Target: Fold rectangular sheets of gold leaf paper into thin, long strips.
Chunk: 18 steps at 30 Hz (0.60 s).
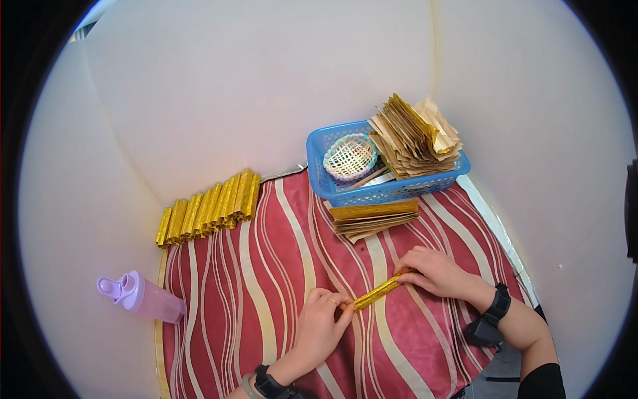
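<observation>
A thin roll of gold foil paper (377,294) lies slantwise between my hands, low over the striped cloth. My left hand (323,324) pinches its lower left end between thumb and fingers. At the upper right end, my right hand (435,271) grips it the same way, fingers closed. Just beyond my hands sits a small stack of folded gold and brown paper sheets (375,218). Several finished-looking gold paper rolls (211,207) are piled side by side at the far left of the cloth.
A blue plastic basket (319,149) at the back holds a woven beaded dish (350,157) and a tall stack of gold-brown papers (413,143). A lilac drinking bottle (143,296) stands at the left edge. White walls (266,80) rise around the red striped cloth (286,259).
</observation>
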Motion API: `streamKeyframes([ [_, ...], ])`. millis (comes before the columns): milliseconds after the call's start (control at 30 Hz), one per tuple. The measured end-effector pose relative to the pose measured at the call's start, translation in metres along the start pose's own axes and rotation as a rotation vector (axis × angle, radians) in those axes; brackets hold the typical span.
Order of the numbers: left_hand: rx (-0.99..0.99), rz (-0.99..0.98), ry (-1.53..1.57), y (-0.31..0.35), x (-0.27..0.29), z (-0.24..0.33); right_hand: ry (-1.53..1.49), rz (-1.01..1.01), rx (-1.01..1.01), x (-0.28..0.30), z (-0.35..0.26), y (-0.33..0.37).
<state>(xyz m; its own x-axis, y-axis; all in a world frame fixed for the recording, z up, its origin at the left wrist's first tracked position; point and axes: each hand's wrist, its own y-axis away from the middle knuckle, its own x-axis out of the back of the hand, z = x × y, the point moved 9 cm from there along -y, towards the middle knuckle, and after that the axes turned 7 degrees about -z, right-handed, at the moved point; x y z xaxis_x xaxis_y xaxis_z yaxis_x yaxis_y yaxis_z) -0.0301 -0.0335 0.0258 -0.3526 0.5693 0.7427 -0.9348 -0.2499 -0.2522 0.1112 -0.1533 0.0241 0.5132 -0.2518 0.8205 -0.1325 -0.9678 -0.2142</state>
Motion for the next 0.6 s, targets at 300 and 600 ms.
streamKeyframes([
  [300,0.114,-0.054,-0.014,-0.003,-0.003,-0.014,0.007,0.061,0.034,0.004,0.005,-0.004],
  [600,0.044,-0.036,-0.002,-0.003,-0.002,-0.01,-0.048,-0.098,-0.004,0.001,0.008,-0.002],
])
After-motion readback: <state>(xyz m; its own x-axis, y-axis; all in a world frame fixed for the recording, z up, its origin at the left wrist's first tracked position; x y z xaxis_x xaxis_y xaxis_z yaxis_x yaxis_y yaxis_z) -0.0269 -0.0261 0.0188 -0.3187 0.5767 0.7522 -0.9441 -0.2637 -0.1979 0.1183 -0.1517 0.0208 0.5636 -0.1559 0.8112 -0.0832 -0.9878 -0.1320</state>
